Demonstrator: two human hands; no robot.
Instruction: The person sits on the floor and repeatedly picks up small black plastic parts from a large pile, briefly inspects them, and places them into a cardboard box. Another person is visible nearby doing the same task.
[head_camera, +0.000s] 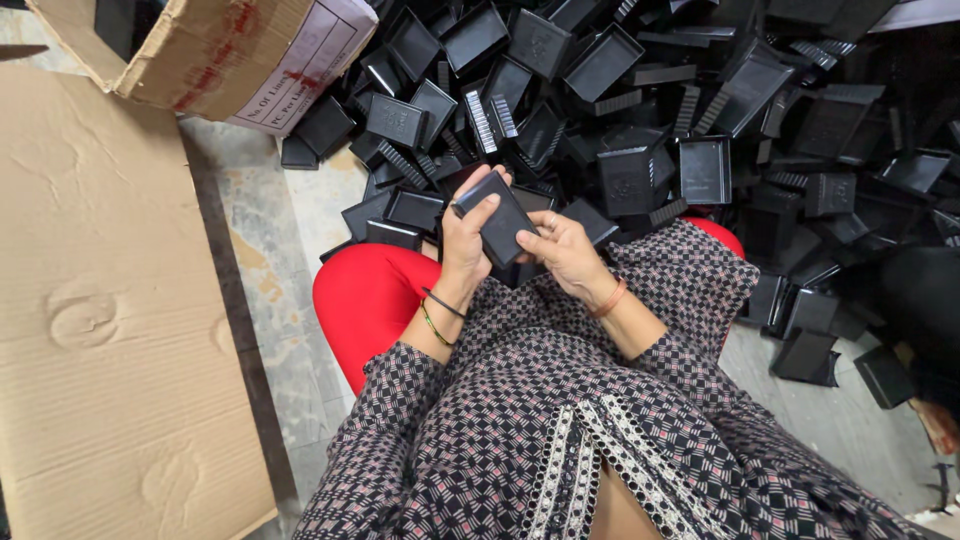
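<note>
My left hand (464, 237) grips a flat black plastic box part (503, 222) by its left edge, tilted over my lap. My right hand (566, 251) holds the same part from its lower right side, fingers curled against it. Both hands sit just above my red-clad knee (372, 292). A large heap of similar black plastic trays and ribbed pieces (640, 110) lies on the floor right in front of my hands.
A flattened cardboard sheet (100, 300) covers the floor at the left. An open cardboard carton (230, 55) lies tipped at the top left beside the heap. More black parts (810, 340) lie scattered at the right on the stone floor.
</note>
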